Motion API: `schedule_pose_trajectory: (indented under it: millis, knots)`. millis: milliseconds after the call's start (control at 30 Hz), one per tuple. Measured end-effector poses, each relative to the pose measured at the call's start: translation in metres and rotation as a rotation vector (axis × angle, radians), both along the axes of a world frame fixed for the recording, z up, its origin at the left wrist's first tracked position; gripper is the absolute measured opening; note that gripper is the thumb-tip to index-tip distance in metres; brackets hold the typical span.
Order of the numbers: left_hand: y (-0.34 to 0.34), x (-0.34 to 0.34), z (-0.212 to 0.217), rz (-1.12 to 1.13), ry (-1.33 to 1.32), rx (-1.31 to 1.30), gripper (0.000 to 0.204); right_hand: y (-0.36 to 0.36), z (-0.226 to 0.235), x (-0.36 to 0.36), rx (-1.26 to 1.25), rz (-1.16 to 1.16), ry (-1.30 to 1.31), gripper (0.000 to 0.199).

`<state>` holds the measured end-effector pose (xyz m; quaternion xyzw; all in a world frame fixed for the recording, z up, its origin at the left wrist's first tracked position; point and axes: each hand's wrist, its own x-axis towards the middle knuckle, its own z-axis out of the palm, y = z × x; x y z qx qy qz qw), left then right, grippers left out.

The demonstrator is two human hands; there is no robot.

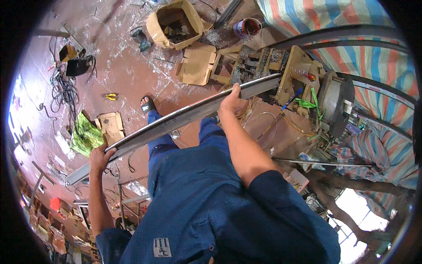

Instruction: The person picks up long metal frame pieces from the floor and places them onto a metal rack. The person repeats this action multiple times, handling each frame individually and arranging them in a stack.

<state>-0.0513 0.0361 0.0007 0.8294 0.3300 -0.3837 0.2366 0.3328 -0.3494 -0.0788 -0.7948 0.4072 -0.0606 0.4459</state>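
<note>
Reddish-brown flr takes up most of the view, w/ pale scraps scattered on it. Striped tarp, red/blue/white, covers upper R side. Long grey metal channel is held up in front of the person's body, slanting from low L to high R, above flr & across the legs. Its R end overlaps the wooden stand in view; can't tell if they touch. Open cardboard carton sits on flr at top ctr, dark odds & ends inside. Black cable tangle lies far L, w/ bright green bag below it, nr the L hand. Flattened cardboard pc lies btwn carton & channel. Paint bucket stands R of carton.

R hand: clamped on channel, R of its middle, thumb up over top edge; fingers mostly hidden. L hand: also clamped on channel, nr its L end, thumb along the edge. Hands well apart from each other.

Cordless drill lies just L of carton. Black sandal on one foot, beyond channel. Smallest: yellow-handled pliers on flr, L of sandal.
</note>
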Motion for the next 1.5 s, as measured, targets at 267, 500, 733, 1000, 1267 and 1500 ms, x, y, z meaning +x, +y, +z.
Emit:
schedule_pose_trajectory:
  millis: [267,500,733,1000,1267,1500]
  knots:
    - [-0.001,-0.004,-0.002,-0.021,-0.008,0.017,0.062,-0.003,0.012,0.002,-0.027,0.038,0.12,0.084]
    - [-0.003,-0.003,0.0,-0.049,-0.009,0.039,0.063,0.009,0.04,0.001,0.012,0.012,0.091,0.085]
    - [-0.004,0.001,0.005,-0.052,-0.044,0.047,0.063,0.008,0.03,0.003,-0.033,-0.018,0.147,0.086]
    - [-0.001,-0.002,0.002,-0.05,-0.074,0.046,0.069,0.009,0.03,0.003,-0.108,0.009,0.116,0.087]
    - [-0.002,-0.003,0.0,-0.05,-0.044,0.024,0.07,-0.004,-0.002,0.004,-0.127,-0.072,0.045,0.074]
    - [0.001,0.002,0.006,-0.026,-0.027,-0.026,0.069,-0.005,0.001,0.002,-0.044,-0.042,-0.038,0.067]
